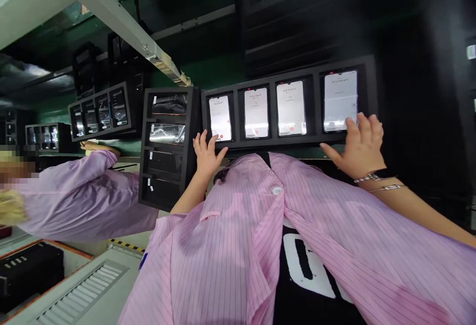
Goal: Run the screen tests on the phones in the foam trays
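A black foam tray (368, 79) lies before me with several smartphones in its slots, their screens lit white. My right hand (359, 144) has its fingers spread, one fingertip at the lower edge of the rightmost phone (340, 99). At the tray's left end, my left hand (208, 154) is open, its fingertips by the lower corner of the leftmost phone (220, 116). Whether that hand touches the screen I cannot tell. Between them, a second phone (256, 111) and a third phone (291, 106) show white pages with small red marks near the bottom. Neither hand grips anything.
Left of the tray stands another black tray (189, 141) holding several dark-screened phones. Further left is a tilted tray (126, 111) of phones. A person in a pink smock (85, 196) works there. A pale metal post (122, 22) slants down from the upper left.
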Demonstrator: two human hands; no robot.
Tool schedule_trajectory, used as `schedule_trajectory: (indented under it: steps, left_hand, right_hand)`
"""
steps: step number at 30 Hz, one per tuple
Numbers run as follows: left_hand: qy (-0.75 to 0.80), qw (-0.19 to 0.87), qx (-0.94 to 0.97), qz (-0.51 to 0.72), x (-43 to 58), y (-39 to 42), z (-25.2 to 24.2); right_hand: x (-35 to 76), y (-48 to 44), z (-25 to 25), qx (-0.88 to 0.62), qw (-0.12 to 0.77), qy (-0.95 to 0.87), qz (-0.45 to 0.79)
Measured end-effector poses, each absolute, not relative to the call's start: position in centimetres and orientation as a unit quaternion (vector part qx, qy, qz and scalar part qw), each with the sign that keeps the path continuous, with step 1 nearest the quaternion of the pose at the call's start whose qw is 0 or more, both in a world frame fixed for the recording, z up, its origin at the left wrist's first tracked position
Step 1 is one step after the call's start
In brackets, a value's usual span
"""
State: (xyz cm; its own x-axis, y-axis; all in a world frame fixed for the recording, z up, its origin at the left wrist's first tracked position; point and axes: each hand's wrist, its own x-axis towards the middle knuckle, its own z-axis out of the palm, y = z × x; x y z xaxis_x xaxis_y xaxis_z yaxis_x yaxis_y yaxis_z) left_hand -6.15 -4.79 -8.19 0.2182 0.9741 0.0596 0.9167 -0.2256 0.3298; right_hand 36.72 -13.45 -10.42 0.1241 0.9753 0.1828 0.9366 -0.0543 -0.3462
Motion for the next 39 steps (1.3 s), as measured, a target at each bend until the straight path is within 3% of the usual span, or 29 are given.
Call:
schedule_trajectory:
  steps: [17,24,31,39]
  left_hand:
    - [0.590,0.148,0.779,0.154,-7.3,-2.8,-9.5]
    - [0.541,0.098,0.825,0.133,-4.1,-3.2,-7.6]
    - [0.465,0.119,0.871,0.105,1.3,-2.7,-8.6]
    - [0.569,0.124,0.792,0.184,-4.1,-4.1,-8.4]
  right_hand:
    - [37.8,-12.9,-11.6,-0.739,0.157,-0.649,0.085]
    - [33.9,-11.3,-10.6,-0.670,0.191,-0.715,0.058]
    - [29.6,-9.3,-11.2,-0.573,0.244,-0.781,0.051]
    - [28.8,-9.2,-10.4,-0.614,0.169,-0.766,0.084]
